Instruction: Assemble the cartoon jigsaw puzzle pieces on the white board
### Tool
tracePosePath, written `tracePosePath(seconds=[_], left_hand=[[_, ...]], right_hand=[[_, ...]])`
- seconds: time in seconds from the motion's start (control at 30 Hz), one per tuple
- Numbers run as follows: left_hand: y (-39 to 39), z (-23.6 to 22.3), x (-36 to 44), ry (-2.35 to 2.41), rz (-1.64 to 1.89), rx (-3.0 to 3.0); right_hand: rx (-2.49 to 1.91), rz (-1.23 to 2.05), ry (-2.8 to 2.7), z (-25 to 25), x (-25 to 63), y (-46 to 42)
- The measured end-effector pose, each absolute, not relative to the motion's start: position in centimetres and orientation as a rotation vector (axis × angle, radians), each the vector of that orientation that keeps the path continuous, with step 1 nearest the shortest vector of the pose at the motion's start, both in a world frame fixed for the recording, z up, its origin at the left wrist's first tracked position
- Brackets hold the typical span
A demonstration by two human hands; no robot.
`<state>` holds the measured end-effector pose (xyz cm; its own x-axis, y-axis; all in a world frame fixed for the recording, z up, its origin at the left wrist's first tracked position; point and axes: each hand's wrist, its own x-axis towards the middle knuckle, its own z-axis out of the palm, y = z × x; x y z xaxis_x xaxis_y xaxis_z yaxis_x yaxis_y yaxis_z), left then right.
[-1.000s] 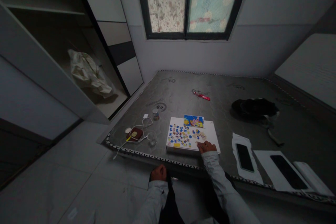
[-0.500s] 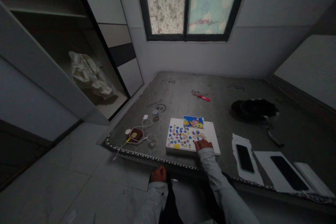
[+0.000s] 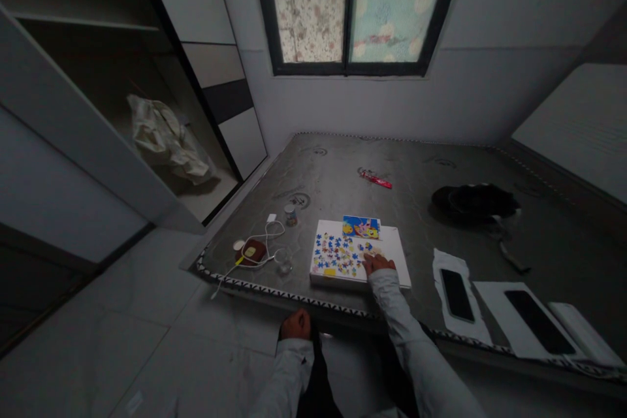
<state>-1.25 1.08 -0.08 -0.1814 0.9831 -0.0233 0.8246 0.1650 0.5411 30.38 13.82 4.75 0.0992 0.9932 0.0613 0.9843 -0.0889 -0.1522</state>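
My right hand (image 3: 377, 264) is over the right part of a white flat box (image 3: 399, 255), fingers bent down and closed at a small jigsaw puzzle piece, mostly hidden under the fingertips. Loose jigsaw pieces (image 3: 337, 251), blue, yellow and pinkish, lie spread over the left and middle of the box top. At its back edge lies a bright cartoon picture card (image 3: 361, 226). A small yellow piece (image 3: 330, 272) is near the front edge. Curled into a fist, my left hand (image 3: 296, 324) rests on my left leg, below the bed edge, apart from the box.
The box sits on a grey mattress (image 3: 333, 163). Left of it are a clear cup (image 3: 283, 261), a small jar (image 3: 290, 215), a white cable (image 3: 259, 235) and a brown case (image 3: 252, 252). Two dark phones (image 3: 458, 295), a black cap (image 3: 475, 204) and a red wrapper (image 3: 376, 179) lie around.
My right hand has shifted slightly away from me over the box, its fingertips now a little farther back. My left hand has stayed on the leg.
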Motion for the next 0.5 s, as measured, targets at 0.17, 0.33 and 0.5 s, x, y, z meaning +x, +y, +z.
tracePosePath(seconds=[0.17,0.33,0.5], left_hand=[[1.2,0.4,-1.0,2.093,0.66,1.678],[1.3,0.8,-0.9,2.104,0.691,1.642],[1.3,0.8,-0.8,2.09,0.701,1.625]], right_hand=[[-2.208,0.12,-2.087,5.4,30.9,15.7],[-2.19,0.095,-2.119,6.1,31.7,15.8],[-2.213,0.059,-2.074,6.5,31.9,15.9]])
